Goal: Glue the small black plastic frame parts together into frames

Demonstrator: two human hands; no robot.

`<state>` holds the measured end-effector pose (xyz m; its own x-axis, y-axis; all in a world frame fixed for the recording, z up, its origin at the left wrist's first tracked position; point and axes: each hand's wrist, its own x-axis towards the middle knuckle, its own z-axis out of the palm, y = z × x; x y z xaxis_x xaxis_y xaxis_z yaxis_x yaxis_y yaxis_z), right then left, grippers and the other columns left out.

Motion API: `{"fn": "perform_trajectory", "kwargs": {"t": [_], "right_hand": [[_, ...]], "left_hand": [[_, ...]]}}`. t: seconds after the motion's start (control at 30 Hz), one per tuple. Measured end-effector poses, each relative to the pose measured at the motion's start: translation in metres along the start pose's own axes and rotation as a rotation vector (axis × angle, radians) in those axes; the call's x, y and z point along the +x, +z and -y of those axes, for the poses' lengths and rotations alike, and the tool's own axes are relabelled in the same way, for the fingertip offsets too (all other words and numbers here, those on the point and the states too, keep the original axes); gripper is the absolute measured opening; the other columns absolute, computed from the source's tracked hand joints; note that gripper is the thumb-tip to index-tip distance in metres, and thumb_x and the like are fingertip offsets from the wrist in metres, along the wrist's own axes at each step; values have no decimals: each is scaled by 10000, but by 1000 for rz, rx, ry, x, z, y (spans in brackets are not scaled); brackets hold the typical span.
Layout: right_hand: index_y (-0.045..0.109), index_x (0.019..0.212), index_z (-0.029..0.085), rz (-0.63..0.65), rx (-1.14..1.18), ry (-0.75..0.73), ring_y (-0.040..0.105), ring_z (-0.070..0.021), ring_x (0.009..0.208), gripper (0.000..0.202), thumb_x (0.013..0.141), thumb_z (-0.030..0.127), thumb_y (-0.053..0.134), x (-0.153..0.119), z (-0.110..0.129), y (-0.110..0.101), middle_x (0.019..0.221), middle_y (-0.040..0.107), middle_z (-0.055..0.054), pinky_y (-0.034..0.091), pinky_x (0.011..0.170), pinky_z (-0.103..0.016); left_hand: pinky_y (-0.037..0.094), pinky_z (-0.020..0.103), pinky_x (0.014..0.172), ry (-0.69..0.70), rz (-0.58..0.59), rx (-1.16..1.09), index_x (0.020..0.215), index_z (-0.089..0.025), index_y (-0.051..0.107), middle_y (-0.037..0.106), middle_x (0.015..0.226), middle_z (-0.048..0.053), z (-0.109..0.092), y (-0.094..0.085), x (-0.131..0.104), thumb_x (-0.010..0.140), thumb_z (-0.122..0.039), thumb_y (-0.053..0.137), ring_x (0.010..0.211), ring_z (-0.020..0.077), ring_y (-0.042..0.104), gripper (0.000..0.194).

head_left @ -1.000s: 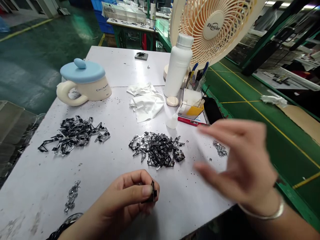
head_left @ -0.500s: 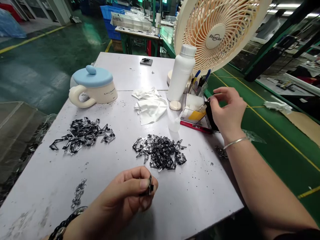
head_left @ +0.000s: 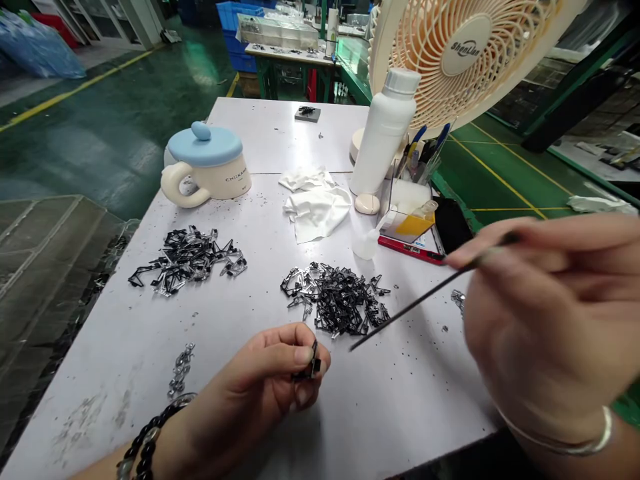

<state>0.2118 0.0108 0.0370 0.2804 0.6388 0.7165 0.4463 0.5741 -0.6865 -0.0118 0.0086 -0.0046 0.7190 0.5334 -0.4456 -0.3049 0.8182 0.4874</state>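
My left hand (head_left: 283, 370) is closed in a pinch on a small black part (head_left: 315, 365) that has a thin upright arm, held low over the near table. My right hand (head_left: 545, 313), blurred by motion, is shut on a thin dark rod-shaped tool (head_left: 410, 307). The tool slants down to the left, its tip a little to the right of the small part and apart from it. Just beyond my left hand lies a pile of small black parts (head_left: 340, 300). Another pile of black parts (head_left: 190, 257) is farther left, and small shiny metal pieces (head_left: 181, 370) lie near my left wrist.
A white bottle (head_left: 385, 133) stands before a large fan (head_left: 465, 53). Beside it are a clear tool holder (head_left: 407, 217), a red-edged case (head_left: 413, 250) and a small squeeze bottle (head_left: 366, 245). White cloths (head_left: 320, 210) and a blue-lidded mug (head_left: 213, 170) sit farther back.
My right hand has come from beside the tool holder toward me and now holds the thin dark tool. My left hand keeps the small black part; the view has shifted slightly.
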Motion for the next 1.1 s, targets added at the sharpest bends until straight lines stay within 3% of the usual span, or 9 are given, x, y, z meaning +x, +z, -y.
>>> {"fn": "perform_trajectory", "kwargs": {"t": [0.07,0.13,0.37,0.8,0.9,1.03,1.1], "right_hand": [[635,861,212,0,177,51,619,-144,633,206,719,65,664,-11,5,15,673,579,15,525,604,-327],[646,879,214,36,258,139,645,-144,656,252,725,15,637,-16,7,22,671,593,20,549,612,-319],[646,906,170,77,361,172,678,-156,672,259,726,-14,629,-22,5,23,741,622,12,565,621,-320],[645,897,185,71,327,145,672,-147,662,263,724,-11,621,-20,5,24,748,637,20,563,616,-319],[659,864,171,-51,247,45,650,-145,622,222,702,20,655,-8,1,21,681,618,20,556,590,-320],[659,774,189,-502,-59,-309,593,-120,607,181,642,88,729,25,-27,-4,732,573,19,547,599,-335],[626,828,182,-568,-286,-444,597,-136,646,183,671,158,718,41,-48,-24,801,564,-7,528,597,-344]], "left_hand": [[338,192,556,-6,0,2,665,-148,582,504,635,-13,0,0,0,733,-231,658,548,77,398,131],[341,195,559,-13,-5,-1,663,-149,579,502,630,-13,0,0,1,732,-228,660,550,80,400,132],[325,202,547,-22,2,-14,645,-148,565,508,622,-9,0,0,0,714,-223,668,543,86,394,145],[313,206,544,-5,-3,-21,659,-150,560,496,621,-6,1,0,0,729,-215,652,543,90,374,133],[314,200,535,-2,1,-18,654,-148,563,510,630,-3,1,-1,0,728,-215,651,531,82,371,133],[330,198,533,-8,-12,-11,650,-150,574,519,641,-3,1,-1,0,718,-233,663,526,80,386,138],[337,195,531,-10,-23,-7,644,-151,579,517,636,-6,2,-2,0,709,-240,674,524,79,385,145]]}}
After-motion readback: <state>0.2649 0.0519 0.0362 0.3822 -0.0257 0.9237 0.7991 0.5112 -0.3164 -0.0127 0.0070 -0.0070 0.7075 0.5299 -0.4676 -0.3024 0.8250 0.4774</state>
